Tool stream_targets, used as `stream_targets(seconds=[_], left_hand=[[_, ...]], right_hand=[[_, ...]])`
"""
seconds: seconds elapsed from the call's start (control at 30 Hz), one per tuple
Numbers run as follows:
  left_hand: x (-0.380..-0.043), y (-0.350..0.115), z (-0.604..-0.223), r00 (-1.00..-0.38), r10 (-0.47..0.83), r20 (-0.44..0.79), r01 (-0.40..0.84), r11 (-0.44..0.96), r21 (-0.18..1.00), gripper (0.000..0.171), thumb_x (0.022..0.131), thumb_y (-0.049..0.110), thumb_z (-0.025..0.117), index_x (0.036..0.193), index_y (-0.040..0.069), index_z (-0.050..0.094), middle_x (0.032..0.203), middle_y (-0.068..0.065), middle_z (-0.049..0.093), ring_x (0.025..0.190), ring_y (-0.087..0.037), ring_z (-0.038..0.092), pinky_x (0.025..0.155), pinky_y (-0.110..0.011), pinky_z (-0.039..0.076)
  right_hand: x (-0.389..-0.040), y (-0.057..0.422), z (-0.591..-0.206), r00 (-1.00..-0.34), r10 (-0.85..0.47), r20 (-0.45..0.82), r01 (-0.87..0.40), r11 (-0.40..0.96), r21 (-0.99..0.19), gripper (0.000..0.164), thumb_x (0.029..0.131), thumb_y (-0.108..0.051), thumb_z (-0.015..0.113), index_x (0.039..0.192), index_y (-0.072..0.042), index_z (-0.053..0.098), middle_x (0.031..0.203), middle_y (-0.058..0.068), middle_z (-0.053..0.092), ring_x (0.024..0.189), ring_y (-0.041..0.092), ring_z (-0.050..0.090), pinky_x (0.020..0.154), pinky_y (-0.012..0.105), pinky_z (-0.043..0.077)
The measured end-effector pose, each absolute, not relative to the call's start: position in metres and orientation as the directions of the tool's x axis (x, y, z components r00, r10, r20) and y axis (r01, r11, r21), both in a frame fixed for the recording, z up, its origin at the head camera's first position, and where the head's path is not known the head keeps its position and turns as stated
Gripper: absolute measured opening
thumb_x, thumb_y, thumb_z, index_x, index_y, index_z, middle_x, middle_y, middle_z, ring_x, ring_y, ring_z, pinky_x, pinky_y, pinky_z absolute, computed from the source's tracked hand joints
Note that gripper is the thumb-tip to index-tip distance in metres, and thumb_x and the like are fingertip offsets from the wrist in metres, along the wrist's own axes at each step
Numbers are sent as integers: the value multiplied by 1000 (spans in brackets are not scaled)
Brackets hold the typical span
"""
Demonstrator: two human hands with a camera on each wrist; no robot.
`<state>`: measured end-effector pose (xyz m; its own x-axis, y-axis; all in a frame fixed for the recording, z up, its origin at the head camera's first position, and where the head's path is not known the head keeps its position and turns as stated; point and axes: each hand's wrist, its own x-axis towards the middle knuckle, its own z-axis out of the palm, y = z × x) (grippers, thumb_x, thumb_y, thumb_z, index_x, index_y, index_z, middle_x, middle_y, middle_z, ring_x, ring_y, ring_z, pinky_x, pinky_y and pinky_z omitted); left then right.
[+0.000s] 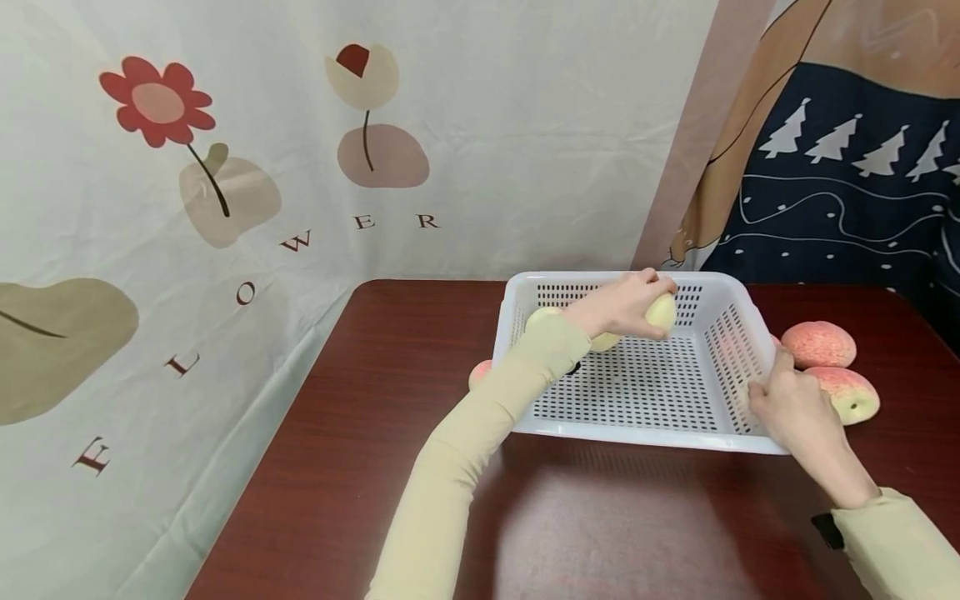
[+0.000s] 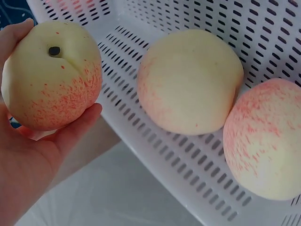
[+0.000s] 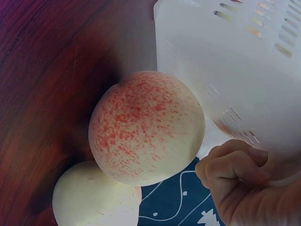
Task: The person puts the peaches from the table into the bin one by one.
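A white perforated plastic basket (image 1: 645,439) stands on the table. Over its inside my left hand (image 1: 618,307) holds a pale yellow peach with red speckles (image 2: 51,80), fingers and thumb around its sides. Two more peaches, one mostly pale (image 2: 190,82) and one redder (image 2: 265,141), lie in the basket's left part, partly hidden by the left arm in the head view. My right hand (image 1: 798,404) grips the basket's right side at the rim, its fingers curled in the right wrist view.
Right of the basket, beside my right hand, lie a red peach (image 1: 819,344) and a red-and-yellow peach (image 1: 851,396). Another peach (image 1: 478,374) shows at the basket's left outer side. A printed curtain (image 1: 510,150) hangs behind the dark red wooden table (image 1: 360,433).
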<state>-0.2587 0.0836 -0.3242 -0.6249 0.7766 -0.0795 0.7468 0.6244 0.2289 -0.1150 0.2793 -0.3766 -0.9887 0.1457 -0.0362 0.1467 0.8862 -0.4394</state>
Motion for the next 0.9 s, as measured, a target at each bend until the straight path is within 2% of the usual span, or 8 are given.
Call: stream_targets(seconds=[0.13,0.37,0.7,0.9], left_hand=[[-259,93,-329,-613,782,-117,759,623,190,65,78,42,69,133,22,42,123,-1,47,98,-8,48,80,-20,46],[-259,107,-338,-652,735,-188,725,676,131,68,75,46,72,134,29,41,128,4,45,106,-7,46,86,-21,45],[-258,113,-347,-677,690,-256,707,707,33,77,78,51,67,143,32,29,142,4,34,120,-10,40,98,-25,41],[-258,112,-352,-700,661,-271,684,729,11,78,78,51,67,143,34,27,142,5,34,124,-12,38,102,-27,39]], right_hand=[[-116,279,-376,-988,148,-37,149,887,-437,70,87,-9,49,133,26,10,74,36,51,48,27,53,40,31,40],[-116,280,-375,-987,152,-47,157,883,-442,71,88,-9,50,133,26,8,80,39,49,49,26,53,40,30,41],[-116,281,-377,-987,154,-39,155,885,-440,71,88,-9,50,133,26,9,82,40,49,50,28,53,41,31,41],[-116,280,-377,-987,152,-52,159,882,-443,72,88,-9,50,134,25,7,86,43,48,51,29,54,41,31,42]])
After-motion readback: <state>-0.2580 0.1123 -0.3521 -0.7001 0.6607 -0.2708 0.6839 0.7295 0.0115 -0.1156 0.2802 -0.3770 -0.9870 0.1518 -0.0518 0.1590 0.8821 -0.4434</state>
